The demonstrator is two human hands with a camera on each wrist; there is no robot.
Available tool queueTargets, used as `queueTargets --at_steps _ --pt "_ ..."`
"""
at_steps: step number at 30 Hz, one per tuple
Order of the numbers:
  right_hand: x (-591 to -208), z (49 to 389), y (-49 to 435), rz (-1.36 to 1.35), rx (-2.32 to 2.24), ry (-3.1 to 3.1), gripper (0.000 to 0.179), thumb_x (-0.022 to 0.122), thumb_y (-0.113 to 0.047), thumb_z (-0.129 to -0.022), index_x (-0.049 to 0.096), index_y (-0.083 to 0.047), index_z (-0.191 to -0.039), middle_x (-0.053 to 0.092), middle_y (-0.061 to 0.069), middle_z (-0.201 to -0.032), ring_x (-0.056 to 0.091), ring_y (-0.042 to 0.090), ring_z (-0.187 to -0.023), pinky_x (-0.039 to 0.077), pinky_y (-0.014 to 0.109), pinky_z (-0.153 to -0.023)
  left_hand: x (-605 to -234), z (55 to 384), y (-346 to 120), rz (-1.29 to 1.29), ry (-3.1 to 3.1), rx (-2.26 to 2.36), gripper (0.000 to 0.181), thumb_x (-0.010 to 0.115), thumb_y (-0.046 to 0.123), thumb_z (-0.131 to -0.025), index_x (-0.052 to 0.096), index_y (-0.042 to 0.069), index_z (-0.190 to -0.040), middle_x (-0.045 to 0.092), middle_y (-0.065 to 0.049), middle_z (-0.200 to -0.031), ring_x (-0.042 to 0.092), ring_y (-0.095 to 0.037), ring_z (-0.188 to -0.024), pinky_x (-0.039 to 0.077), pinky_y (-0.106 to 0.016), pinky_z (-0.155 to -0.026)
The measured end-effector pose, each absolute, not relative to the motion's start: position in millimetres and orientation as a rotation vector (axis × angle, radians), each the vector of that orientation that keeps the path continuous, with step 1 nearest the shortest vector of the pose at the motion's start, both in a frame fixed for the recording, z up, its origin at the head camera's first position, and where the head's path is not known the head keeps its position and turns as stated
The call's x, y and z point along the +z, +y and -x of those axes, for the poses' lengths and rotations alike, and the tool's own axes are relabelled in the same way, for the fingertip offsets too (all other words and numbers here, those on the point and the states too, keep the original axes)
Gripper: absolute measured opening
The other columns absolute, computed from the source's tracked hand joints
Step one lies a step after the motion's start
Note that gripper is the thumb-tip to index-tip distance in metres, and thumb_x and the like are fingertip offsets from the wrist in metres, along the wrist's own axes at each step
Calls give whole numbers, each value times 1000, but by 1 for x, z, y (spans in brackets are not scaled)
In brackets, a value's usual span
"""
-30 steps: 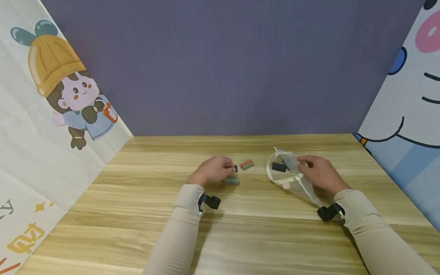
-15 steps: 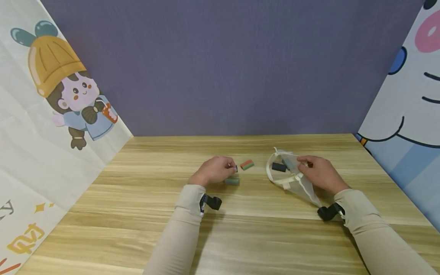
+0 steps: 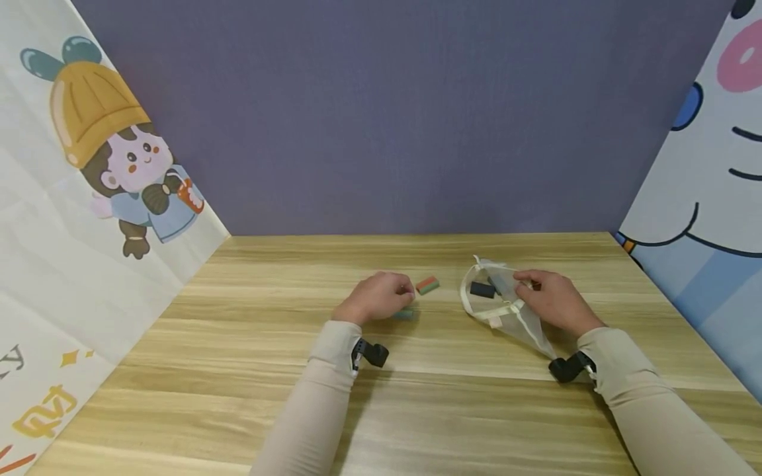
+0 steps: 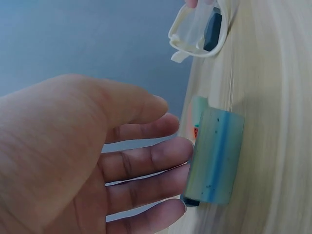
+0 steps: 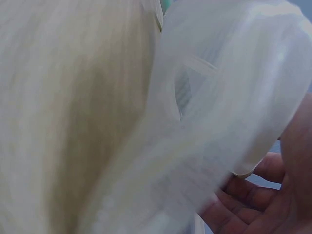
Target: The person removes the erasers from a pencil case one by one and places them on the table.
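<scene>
My left hand [image 3: 381, 295] hovers low over the table, thumb apart from the loosely bent fingers. In the left wrist view its fingertips are right at a short, pale green block with a blue stripe [image 4: 219, 156]. A dark piece [image 4: 192, 202] peeks out behind that block's lower end. Just beyond the hand lies a red-and-green block [image 3: 427, 285]. My right hand [image 3: 556, 297] pinches the side of a white mesh bag [image 3: 497, 316], whose pale-rimmed mouth faces left. Inside the bag lies a dark block [image 3: 483, 289], with another dark shape partly hidden by the mesh.
The wood-grain table [image 3: 417, 410] runs back to a purple-grey panel [image 3: 381, 119]. Printed cartoon sheets stand at the left [image 3: 36, 198] and right [image 3: 714, 198] sides. Each wrist carries a black camera on a strap.
My left hand has shifted slightly right, and the small dark piece seen at its fingertips in the head view is now hidden there. My right hand and the mesh bag stay put.
</scene>
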State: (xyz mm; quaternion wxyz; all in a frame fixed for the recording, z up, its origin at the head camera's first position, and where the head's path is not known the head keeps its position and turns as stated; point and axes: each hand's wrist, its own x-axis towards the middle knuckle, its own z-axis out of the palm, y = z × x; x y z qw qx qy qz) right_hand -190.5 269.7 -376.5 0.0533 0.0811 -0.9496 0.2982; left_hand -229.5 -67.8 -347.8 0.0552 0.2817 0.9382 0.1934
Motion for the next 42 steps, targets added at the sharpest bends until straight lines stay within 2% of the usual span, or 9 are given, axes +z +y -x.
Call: queueTargets --at_steps 8,17,19,22,23,26,29,37,42 --pt "-378 190 270 -247 908 -2877 42 45 -34 -96 56 -7 -127 61 16 -109 54 23 -80 42 37 -65 -350 229 -57 -900 2825 581 17 51 32 -94 65 23 -97 59 11 -77 50 -11 -60 40 -30 -57" --pt "-380 191 268 -250 913 -2874 41 46 -33 -96 56 -7 -126 62 14 -105 52 23 -78 41 36 -64 -350 228 -48 -944 2785 563 21 48 31 -96 65 20 -99 59 10 -71 50 -9 -52 40 -28 -51" --pt "-380 191 268 -241 909 -2876 41 46 -32 -96 57 -7 -126 62 13 -103 51 22 -74 40 35 -63 -351 229 -46 -971 2790 541 21 47 31 -96 65 20 -100 61 9 -73 49 -9 -52 40 -28 -50" --pt "-380 191 269 -226 908 -2880 41 46 -32 -96 57 -8 -126 62 13 -103 51 21 -74 40 34 -62 -351 230 -42 -1024 2810 503 23 47 32 -96 65 21 -105 65 9 -96 49 -7 -56 41 -27 -54" --pt "-380 191 269 -223 907 -2879 41 47 -32 -96 57 -8 -126 62 13 -104 51 22 -75 40 34 -62 -351 231 -40 -1042 2817 483 22 47 32 -95 65 22 -104 65 9 -97 49 -6 -57 41 -27 -56" --pt "-379 191 269 -221 888 -2873 40 47 -31 -95 57 -7 -126 62 14 -104 54 22 -79 42 35 -64 -351 233 -33 -1087 2842 445 18 48 31 -94 65 24 -98 64 11 -94 49 -5 -63 41 -26 -61" --pt "-378 190 269 -221 872 -2857 39 48 -30 -94 58 -7 -124 63 14 -104 56 23 -81 43 35 -64 -351 233 -26 -1106 2855 428 14 50 31 -93 63 26 -90 58 13 -77 51 -5 -67 42 -26 -63" --pt "-377 191 270 -226 879 -2821 37 49 -22 -92 58 -6 -124 58 18 -116 57 25 -82 42 36 -63 -352 230 -8 -1108 2852 447 15 49 32 -93 63 28 -93 56 17 -78 52 -4 -69 43 -25 -64" --pt "-377 191 270 -242 876 -2802 37 47 -14 -90 57 -5 -125 53 23 -119 52 22 -68 38 35 -60 -353 228 5 -1132 2864 451 16 47 32 -94 62 29 -91 55 17 -72 50 -4 -62 42 -25 -58"
